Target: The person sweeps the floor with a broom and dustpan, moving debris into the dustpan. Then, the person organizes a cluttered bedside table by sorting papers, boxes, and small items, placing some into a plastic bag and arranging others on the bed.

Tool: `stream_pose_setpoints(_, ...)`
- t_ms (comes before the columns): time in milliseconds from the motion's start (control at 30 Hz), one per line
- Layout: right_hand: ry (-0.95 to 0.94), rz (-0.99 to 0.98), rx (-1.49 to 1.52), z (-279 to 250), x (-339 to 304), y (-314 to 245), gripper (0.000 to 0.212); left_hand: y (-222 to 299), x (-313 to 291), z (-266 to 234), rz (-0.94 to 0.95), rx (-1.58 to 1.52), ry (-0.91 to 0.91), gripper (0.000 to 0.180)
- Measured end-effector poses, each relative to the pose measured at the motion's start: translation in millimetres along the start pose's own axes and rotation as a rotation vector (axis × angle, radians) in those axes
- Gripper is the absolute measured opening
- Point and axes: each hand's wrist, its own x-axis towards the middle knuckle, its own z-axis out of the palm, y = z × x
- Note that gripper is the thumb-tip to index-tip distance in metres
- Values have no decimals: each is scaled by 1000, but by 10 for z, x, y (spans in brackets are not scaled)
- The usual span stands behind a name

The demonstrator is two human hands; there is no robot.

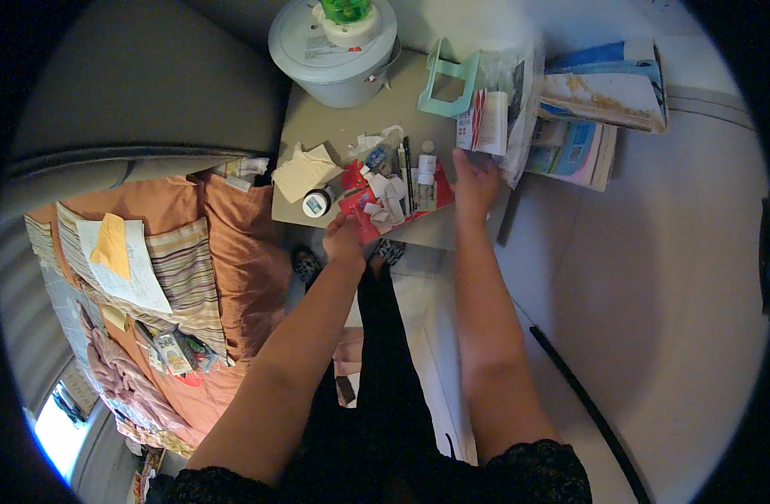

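Note:
My left hand [343,240] is closed on the near left edge of a red sheet [365,220] at the table's front. On the sheet lie crumpled white paper scraps [387,198], dark pens [408,172] and a small white bottle [426,166]. My right hand [476,183] is at the table's right side, just below a white and red box [483,124] and beside the sheet's right corner. Its fingers are apart and look to hold nothing; whether they touch the box I cannot tell. A dark-rimmed jar with a white lid [317,203] stands left of the sheet, near a cream cloth or tissue [306,171].
A lidded grey bucket [330,59] with a green-topped item on it stands at the table's back left. A mint-green plastic stand [449,80] is behind the box. Books and papers [599,92] are stacked right. An orange-covered bed [246,252] lies left; a black tube [582,399] runs at lower right.

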Motion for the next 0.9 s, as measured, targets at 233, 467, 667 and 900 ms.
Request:
stream_pose_setpoints(233, 169, 242, 87, 269, 443, 161, 35, 136, -222, 35, -55, -31, -55, 25)
stream_pose_setpoints(467, 263, -91, 249, 243, 28, -397, 28, 85, -81, -19, -24, -79, -56, 25)
stream_pose_setpoints(667, 344, -200, 97, 145, -25, -367, 25, 118, -876, 98, 778, 588, -16, 33)
stream_pose_setpoints(900, 411, -119, 168, -80, -32, -479, 24, 1005, -1224, 2137, 1425, 786, -645, 30)
